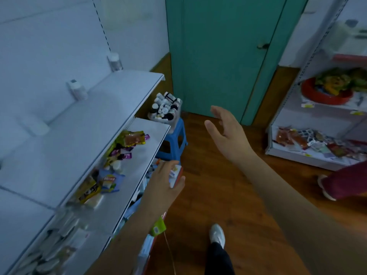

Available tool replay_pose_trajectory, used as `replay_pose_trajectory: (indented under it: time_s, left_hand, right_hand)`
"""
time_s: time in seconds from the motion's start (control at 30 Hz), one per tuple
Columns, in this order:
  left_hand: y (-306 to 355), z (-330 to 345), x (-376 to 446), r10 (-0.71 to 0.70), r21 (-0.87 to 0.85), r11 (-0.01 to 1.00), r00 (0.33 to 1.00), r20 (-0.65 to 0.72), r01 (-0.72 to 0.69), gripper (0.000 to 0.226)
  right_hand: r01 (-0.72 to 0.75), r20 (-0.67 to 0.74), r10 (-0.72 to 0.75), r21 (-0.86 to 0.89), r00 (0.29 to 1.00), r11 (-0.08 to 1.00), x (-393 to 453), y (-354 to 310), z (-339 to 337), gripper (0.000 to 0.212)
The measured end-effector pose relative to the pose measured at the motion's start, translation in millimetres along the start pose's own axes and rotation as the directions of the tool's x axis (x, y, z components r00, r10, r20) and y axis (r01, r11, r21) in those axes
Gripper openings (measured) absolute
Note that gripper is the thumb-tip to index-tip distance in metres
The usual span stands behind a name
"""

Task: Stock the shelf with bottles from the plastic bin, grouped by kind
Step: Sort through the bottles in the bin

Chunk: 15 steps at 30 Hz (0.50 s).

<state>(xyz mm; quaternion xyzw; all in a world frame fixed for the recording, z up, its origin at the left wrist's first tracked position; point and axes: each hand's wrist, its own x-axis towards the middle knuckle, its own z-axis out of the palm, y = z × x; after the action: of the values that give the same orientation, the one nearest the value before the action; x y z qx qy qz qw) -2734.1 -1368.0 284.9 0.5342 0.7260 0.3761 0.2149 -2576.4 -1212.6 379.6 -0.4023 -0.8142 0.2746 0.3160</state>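
Both hands are out in front, neither holding anything. The right hand (228, 132) is up in mid-air over the wood floor (208, 195), fingers spread and loose, palm facing left. The left hand (164, 179) is lower, near the front edge of the shelf (79, 126), fingers straight-ish and relaxed; can't tell if it's touching the small packs just behind it.

The bin (165, 111) sits far back on a blue stool (174, 141), right past the end of the shelf and in front of the green door (218, 56). It's packed with bottles, white caps and some dark ones, all jumbled.

On the top shelf board there are 2 white bottles standing against the back wall, 1 far (115, 61) and 1 nearer (76, 90), well apart. A 3rd pale blurry one (36, 126) is closer still, lying on its side I think. The board below has snack packets (127, 141) scattered about.

A 2nd shelf unit (317, 135) with toys and packets is on the right
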Motion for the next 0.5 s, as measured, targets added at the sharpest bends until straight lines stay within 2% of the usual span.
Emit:
replay_pose_trajectory:
  time_s: [0.33,0.5]
  left_hand:
    - [36.9,74.8,215.9,-0.117,0.058,0.991,0.992,-0.045,0.120,0.052]
    - [39.2,95.9,291.3,-0.157,0.066,0.985,0.986,-0.062,0.161,0.052]
  right_hand:
    - [0.046,0.087,-0.049,0.038,0.995,0.998,214.9,125.8,-46.8,0.056]
    - [0.041,0.119,-0.051,0.081,0.992,0.996,295.7,165.4,-45.0,0.056]
